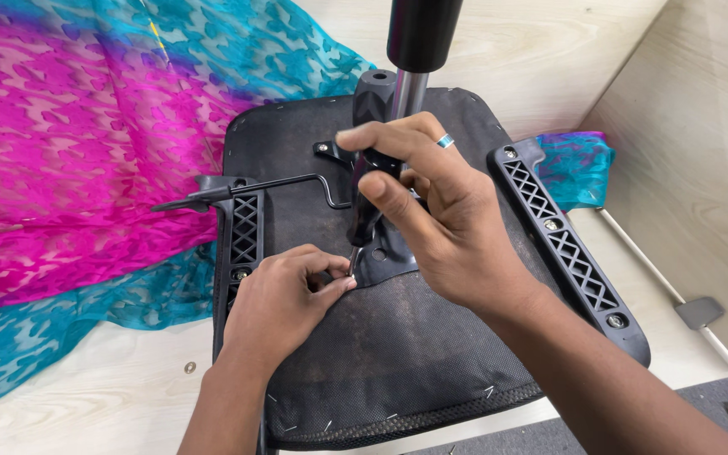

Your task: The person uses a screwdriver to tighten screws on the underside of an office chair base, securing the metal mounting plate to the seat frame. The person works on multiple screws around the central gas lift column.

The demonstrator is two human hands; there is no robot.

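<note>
1. A black-handled screwdriver (370, 160) is held upright at the centre of the frame, its tip at the metal mounting plate (385, 261) on the upturned office chair seat (381, 354).
2. The right hand (431, 211) is closed around the handle; a ring is worn on one finger.
3. The left hand (284, 295) is pinched shut at the tip, apparently steadying a screw too small to make out.
4. The shaft is best kept square to the plate and pressed down firmly, so slipping is avoided.
5. The gas cylinder (414, 50) rises behind; plastic armrest brackets (562, 244) flank the seat; pink and teal cloth (69, 152) lies at the upper left on the counter (111, 396).
</note>
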